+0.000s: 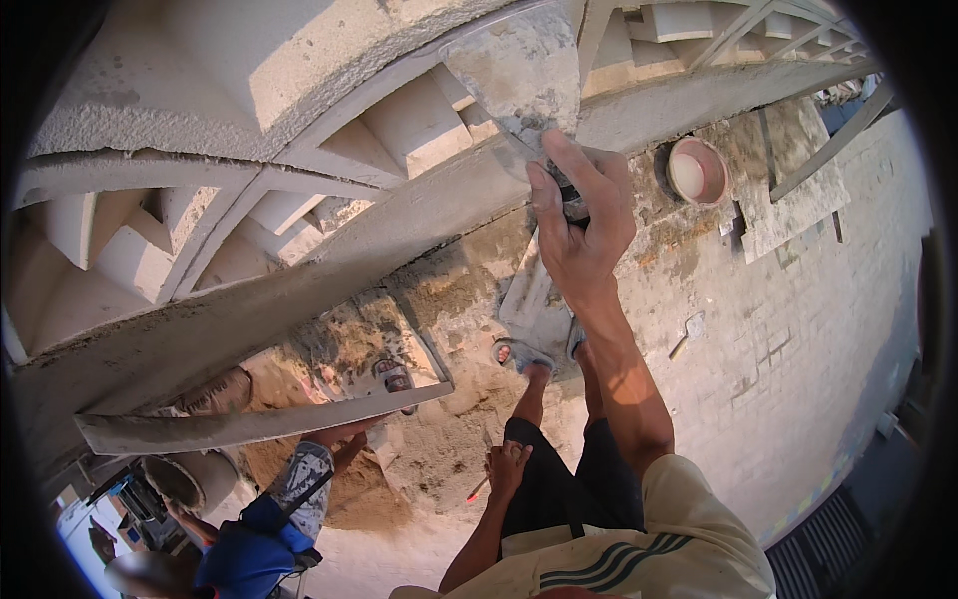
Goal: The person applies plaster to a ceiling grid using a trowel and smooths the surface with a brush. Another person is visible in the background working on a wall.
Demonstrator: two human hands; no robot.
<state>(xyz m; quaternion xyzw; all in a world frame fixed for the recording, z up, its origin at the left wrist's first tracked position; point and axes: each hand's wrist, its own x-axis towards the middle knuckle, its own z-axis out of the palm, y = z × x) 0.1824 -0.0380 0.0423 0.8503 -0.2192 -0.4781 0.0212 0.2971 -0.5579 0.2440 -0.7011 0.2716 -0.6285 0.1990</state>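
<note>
My right hand [589, 215] is raised at the wall, its fingers closed round the dark handle of a wide putty knife [519, 70]. The knife's flat, smeared blade lies against the edge of the pale latticed wall [359, 55]. Lower down, my left hand [507, 464] is closed beside my dark shorts. A thin thing with a red end [478, 490] pokes out below its fingers; most of it is hidden, so I cannot make out its kind.
A pinkish bucket [725, 172] stands by the wall at right. A small trowel [687, 336] lies on the paving. Lower left, a person in blue [249, 549] is near a long pale board [259, 424], sand [364, 499] and a round tub [215, 474].
</note>
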